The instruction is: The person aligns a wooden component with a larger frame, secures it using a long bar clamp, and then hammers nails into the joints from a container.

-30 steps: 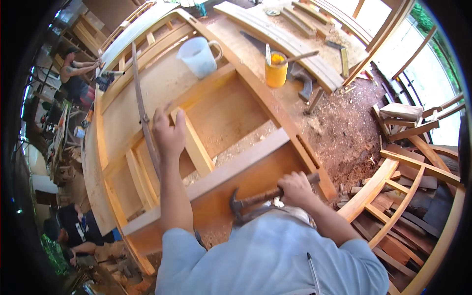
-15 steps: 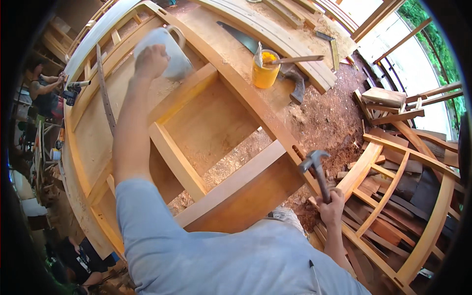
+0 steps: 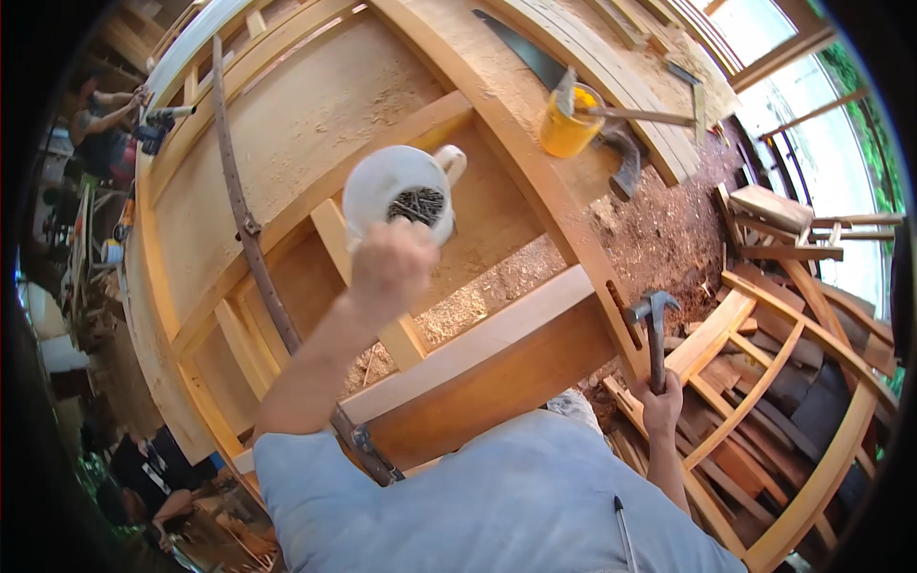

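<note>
My left hand [image 3: 396,263], its fingers closed, grips the near rim of a white plastic jug [image 3: 387,181], holding it tilted above the wooden frame [image 3: 535,181]. A pile of nails [image 3: 417,204] shows inside the jug, whose looped handle points away to the right. At the right, my right hand [image 3: 661,406] is wrapped round the handle of a claw hammer [image 3: 657,334]. The hammer stands head up, beside the slotted right corner of the frame. A pale crosspiece [image 3: 487,339] spans the frame close to my body. The left fingers are slightly blurred.
A long metal bar clamp [image 3: 239,181] crosses the frame's left side. Beyond the frame are a yellow pot [image 3: 570,129] with a stick across it and a handsaw [image 3: 523,50]. A slatted wooden frame [image 3: 755,382] rests over scrap wood at right. Another person [image 3: 105,129] works far left.
My left hand has brought the jug nearer and to the right, tilting it so the nails show. My right hand still holds the hammer. The view has shifted, revealing more of the clamp.
</note>
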### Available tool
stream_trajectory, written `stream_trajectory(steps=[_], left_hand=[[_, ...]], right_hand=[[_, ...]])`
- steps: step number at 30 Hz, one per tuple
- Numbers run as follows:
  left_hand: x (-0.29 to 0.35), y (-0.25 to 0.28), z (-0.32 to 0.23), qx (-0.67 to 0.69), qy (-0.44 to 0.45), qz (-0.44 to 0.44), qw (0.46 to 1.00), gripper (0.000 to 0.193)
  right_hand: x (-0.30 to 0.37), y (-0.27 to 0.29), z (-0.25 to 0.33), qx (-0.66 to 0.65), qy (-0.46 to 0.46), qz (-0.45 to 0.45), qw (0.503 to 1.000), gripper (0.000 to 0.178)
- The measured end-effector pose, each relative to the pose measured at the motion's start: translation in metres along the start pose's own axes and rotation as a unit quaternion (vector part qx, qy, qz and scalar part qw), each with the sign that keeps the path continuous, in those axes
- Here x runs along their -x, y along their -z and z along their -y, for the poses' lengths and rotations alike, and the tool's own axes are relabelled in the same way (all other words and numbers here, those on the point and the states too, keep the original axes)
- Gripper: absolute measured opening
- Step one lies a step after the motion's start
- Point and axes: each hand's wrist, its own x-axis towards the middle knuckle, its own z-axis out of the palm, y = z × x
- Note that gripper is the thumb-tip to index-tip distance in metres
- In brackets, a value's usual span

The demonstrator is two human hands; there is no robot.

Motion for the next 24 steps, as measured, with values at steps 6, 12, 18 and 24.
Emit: stream_trajectory(steps=[6,12,18,24], left_hand=[[0.007,0.023,-0.010,0.260,0.187,-0.047,0.946,0.020],[-0.037,0.056,0.046,0.201,0.230,-0.067,0.950,0.021],[-0.091,0.032,0.062,-0.003,0.158,0.300,0.941,0.019],[-0.098,-0.014,0.064,-0.101,0.124,0.451,0.878,0.020]], right_hand=[[-0.006,0.000,0.009,0.019,-0.006,0.015,1.000,0.018],[-0.007,0.001,0.012,0.001,-0.030,0.016,0.999,0.025],[-0.006,0.005,0.019,0.068,0.009,0.009,0.998,0.027],[-0.001,0.007,0.044,0.097,0.002,0.012,0.995,0.027]])
